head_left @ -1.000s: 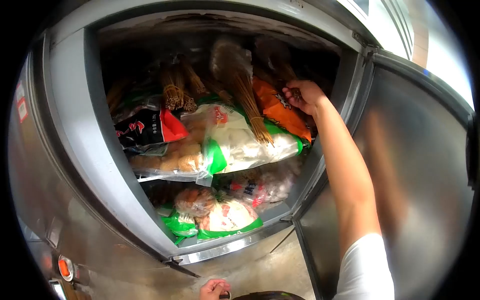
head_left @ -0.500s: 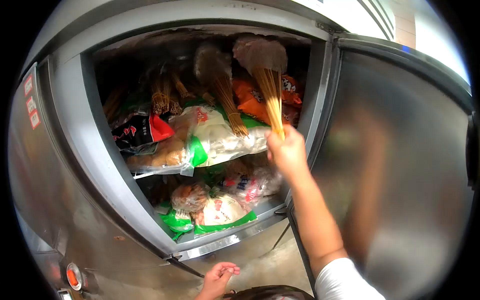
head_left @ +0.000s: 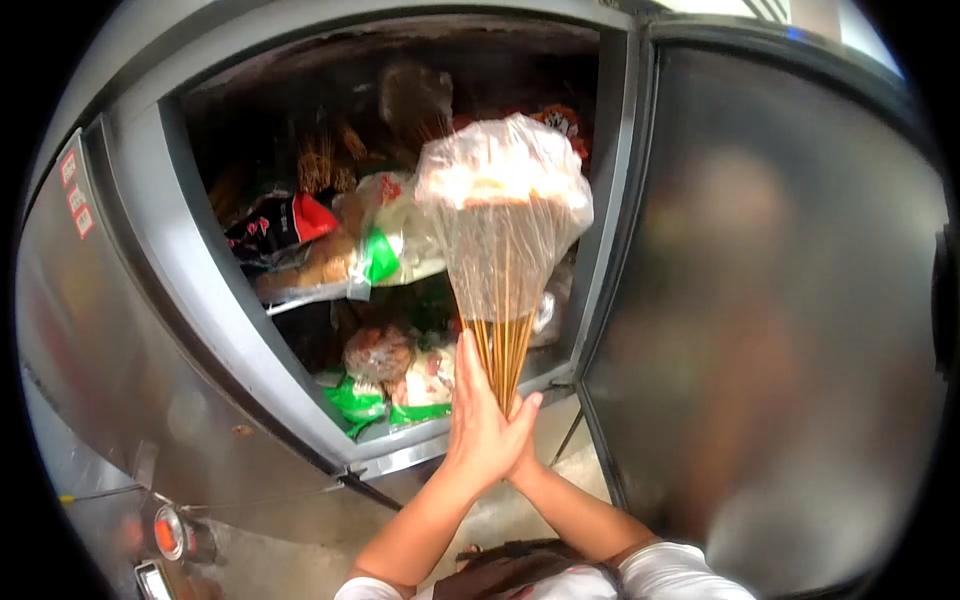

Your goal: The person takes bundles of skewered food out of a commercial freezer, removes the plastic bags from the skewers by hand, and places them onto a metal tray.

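Bundle of bagged skewers [head_left: 503,225], upright before open freezer [head_left: 200,270], sticks pressed between flat, near-open left hand [head_left: 482,425] and mostly hidden right hand [head_left: 527,455], grip unclear; risk: loose palm hold letting sticks slide down and scatter.

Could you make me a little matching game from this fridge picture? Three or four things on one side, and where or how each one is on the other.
Things:
1. skewer bundle
2. red-and-black bag
3. fridge door
4. green-and-white bags

Places or states:
A. swung open, on the right
B. low in the fridge, near the front edge
C. held upright between both hands, its top wrapped in clear plastic
D. on the upper shelf, at the left

Pairs: 1-C, 2-D, 3-A, 4-B

The left hand and right hand press together around the stick ends.
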`<action>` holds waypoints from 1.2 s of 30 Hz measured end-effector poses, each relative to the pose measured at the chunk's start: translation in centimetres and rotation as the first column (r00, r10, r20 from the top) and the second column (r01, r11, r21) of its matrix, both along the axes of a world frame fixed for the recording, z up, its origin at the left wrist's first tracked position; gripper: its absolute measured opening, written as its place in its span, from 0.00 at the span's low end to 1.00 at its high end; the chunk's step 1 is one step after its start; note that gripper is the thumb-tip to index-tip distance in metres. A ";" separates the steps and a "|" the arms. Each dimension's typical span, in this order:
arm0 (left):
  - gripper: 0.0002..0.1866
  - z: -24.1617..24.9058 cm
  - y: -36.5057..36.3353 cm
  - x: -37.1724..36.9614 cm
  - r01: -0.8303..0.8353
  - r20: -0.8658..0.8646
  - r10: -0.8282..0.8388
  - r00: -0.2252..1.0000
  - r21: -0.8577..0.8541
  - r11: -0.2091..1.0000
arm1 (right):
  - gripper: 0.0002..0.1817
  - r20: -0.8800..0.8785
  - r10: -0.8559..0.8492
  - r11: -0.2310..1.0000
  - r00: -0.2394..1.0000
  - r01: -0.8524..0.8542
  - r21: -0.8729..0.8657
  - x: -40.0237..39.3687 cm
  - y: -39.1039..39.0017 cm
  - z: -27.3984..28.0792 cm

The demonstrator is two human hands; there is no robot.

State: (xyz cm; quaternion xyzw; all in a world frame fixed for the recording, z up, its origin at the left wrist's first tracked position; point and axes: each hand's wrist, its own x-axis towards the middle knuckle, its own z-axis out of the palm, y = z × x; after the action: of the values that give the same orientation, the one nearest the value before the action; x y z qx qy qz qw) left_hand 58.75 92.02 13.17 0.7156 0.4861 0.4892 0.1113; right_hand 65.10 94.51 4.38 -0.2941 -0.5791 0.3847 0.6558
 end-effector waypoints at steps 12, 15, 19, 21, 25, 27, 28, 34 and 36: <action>0.08 -0.3 -1.6 -1.8 0.251 0.757 -0.211 0.618 0.064 0.966 | 0.24 0.410 -0.141 0.905 0.901 -0.051 0.423 4.8 -3.7 6.3; 0.07 -1.2 -3.8 -3.4 0.284 0.743 -0.203 0.637 0.017 0.959 | 0.10 0.277 -0.256 0.892 0.926 0.115 0.437 5.6 -3.2 7.5; 0.11 -3.9 -6.5 -4.4 0.289 0.816 -0.163 0.555 -0.005 0.957 | 0.12 0.257 -0.276 0.860 0.926 0.119 0.496 2.2 -4.9 11.3; 0.12 -4.6 -7.5 -4.3 0.233 0.834 -0.094 0.543 -0.042 0.972 | 0.18 0.277 -0.255 0.798 0.927 0.040 0.601 0.1 -4.8 11.4; 0.16 -6.0 -9.0 -4.6 0.176 0.857 0.035 0.514 -0.146 0.973 | 0.22 0.345 -0.234 0.756 0.909 -0.053 0.652 -2.7 -3.8 10.2; 0.17 -6.5 -9.5 -5.1 0.188 0.853 0.037 0.520 -0.157 0.970 | 0.20 0.403 -0.237 0.765 0.884 -0.086 0.638 -3.4 -4.1 10.0; 0.17 -6.6 -9.8 -5.2 0.174 0.856 0.055 0.515 -0.167 0.970 | 0.20 0.411 -0.219 0.771 0.885 -0.101 0.628 -3.4 -4.5 10.0; 0.15 -8.1 -11.3 -5.7 0.072 0.781 0.111 0.615 -0.196 0.978 | 0.16 0.527 -0.125 0.828 0.840 -0.204 0.522 -2.6 -5.1 10.1; 0.14 -8.2 -12.0 -5.7 0.146 0.835 0.093 0.542 -0.202 0.968 | 0.14 0.555 -0.103 0.828 0.825 -0.238 0.508 -2.7 -4.7 9.9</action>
State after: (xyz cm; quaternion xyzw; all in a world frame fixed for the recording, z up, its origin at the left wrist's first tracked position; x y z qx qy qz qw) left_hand 53.07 80.02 4.99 0.3814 0.4194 0.7052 0.4258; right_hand 62.40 89.82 14.31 -0.1682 -0.8421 0.1196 0.4982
